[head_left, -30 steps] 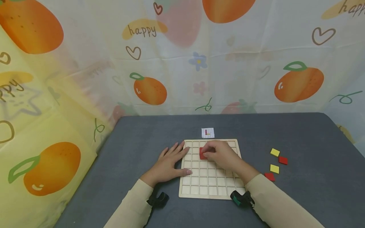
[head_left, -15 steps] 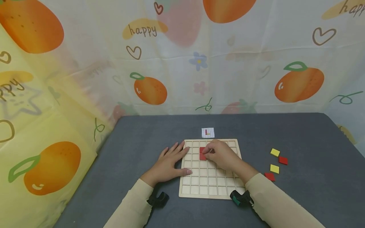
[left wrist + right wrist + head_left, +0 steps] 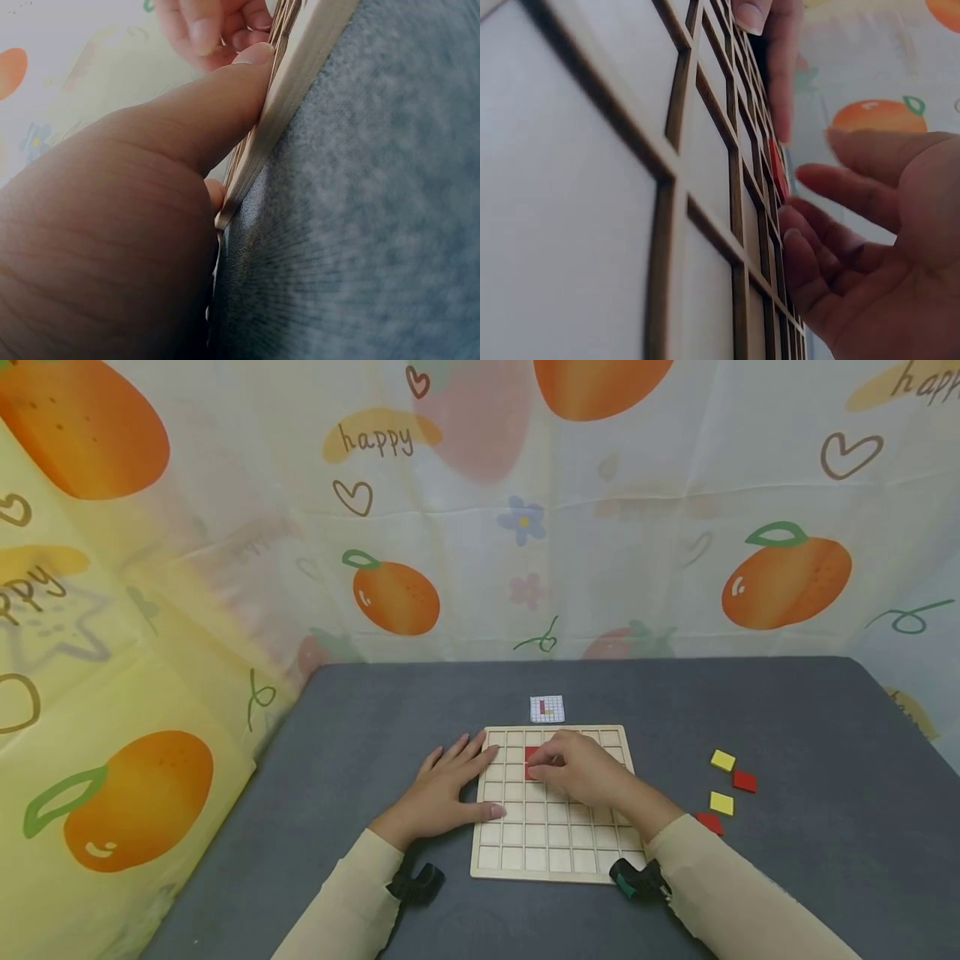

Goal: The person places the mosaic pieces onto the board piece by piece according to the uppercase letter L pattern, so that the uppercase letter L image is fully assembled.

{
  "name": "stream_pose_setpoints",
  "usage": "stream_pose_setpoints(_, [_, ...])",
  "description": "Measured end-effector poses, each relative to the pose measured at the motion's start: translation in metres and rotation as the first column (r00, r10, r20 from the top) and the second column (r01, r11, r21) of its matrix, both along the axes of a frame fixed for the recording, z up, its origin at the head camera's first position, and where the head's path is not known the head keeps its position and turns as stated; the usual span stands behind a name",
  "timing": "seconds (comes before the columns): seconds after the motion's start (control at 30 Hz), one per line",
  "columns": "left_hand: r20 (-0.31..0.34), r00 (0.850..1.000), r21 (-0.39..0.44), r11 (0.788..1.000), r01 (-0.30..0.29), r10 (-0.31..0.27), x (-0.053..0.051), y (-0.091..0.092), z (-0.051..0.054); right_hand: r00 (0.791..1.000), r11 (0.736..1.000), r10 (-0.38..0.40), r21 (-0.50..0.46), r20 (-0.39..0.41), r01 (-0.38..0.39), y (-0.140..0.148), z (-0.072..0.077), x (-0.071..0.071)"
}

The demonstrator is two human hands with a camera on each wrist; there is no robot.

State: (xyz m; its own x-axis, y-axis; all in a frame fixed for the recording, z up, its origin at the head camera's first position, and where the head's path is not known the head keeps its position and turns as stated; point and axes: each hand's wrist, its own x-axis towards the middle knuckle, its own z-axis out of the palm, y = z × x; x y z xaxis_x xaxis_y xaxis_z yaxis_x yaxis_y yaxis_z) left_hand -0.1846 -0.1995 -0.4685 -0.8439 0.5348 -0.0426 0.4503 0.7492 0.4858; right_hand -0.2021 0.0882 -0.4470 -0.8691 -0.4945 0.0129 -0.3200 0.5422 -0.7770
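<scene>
A wooden grid board [image 3: 517, 874] lies on the grey table. My left hand [image 3: 442, 793] rests spread along its left edge, and the thumb lies on the rim in the left wrist view. Two red square tiles [image 3: 530, 753] sit one behind the other in cells of the upper part of the grid. Over them is my right hand [image 3: 585, 768], its fingers bent and the fingertips at the tiles, partly hiding them. In the right wrist view, a gap shows between thumb and index finger, with the red tile [image 3: 778, 169] beside the fingertips, lying in the grid.
Right of the board lie loose tiles: a yellow tile [image 3: 723, 761], a red tile [image 3: 745, 782], another yellow tile [image 3: 722, 803] and a second red tile [image 3: 709, 823] near the right sleeve. A small printed grid card [image 3: 547, 709] lies behind the board. A fruit-patterned cloth [image 3: 465, 527] hangs behind.
The right hand's fingertips shift slightly over the red tiles, showing both more clearly half a second ago and covering part of the nearer one now. The left hand stays put.
</scene>
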Motion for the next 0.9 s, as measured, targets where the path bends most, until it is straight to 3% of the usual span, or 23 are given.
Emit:
stream_pose_setpoints(0.23, [0.007,1.0,0.001,1.0,-0.005,0.005,0.0,0.0,0.001,0.996,0.995,-0.008,-0.095,0.084,0.016,0.006,0.006,0.004])
stream_pose_setpoints(0.43, [0.002,1.0,0.002,1.0,-0.006,0.006,0.0,0.001,0.0,0.984,0.964,0.03,-0.265,0.173,0.017,0.02,0.013,0.009])
stream_pose_setpoints(0.9, [0.009,1.0,0.017,1.0,0.008,-0.008,0.0,-0.001,0.0,0.99,0.938,0.022,-0.344,0.142,0.029,0.055,0.033,0.024])
